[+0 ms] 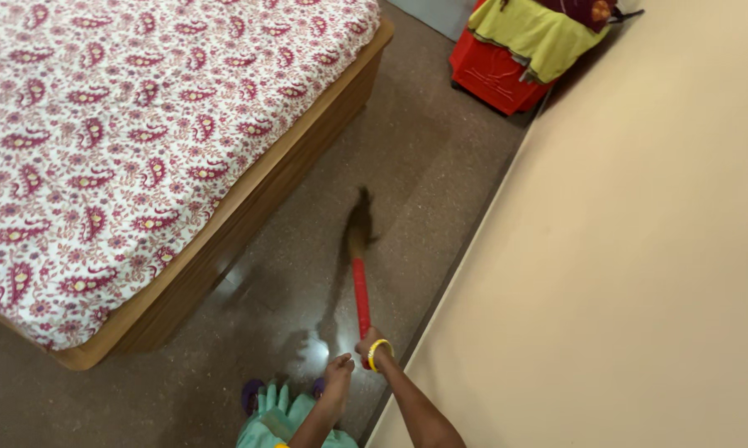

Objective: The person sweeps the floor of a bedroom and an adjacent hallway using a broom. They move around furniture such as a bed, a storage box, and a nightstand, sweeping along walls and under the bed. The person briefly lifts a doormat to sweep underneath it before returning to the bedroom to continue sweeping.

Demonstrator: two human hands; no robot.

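From my remote seat I take the bed (141,124) as my marker: it fills the left, under a white sheet with red paisley, on a wooden frame. Just right of its near corner, my left hand (339,371) hangs over the speckled brown floor (440,158) – fingers curled loosely, holding nothing that I can see. Beside it, my right hand (369,343), a yellow bangle at the wrist, is closed around the red handle of a broom (360,249); its brown bristles – blurred – point away along the floor, beside the bed's long edge. Further right runs the cream wall (639,249). Beyond the bed's far corner sits a red box (494,75) draped with yellow cloth (540,33).
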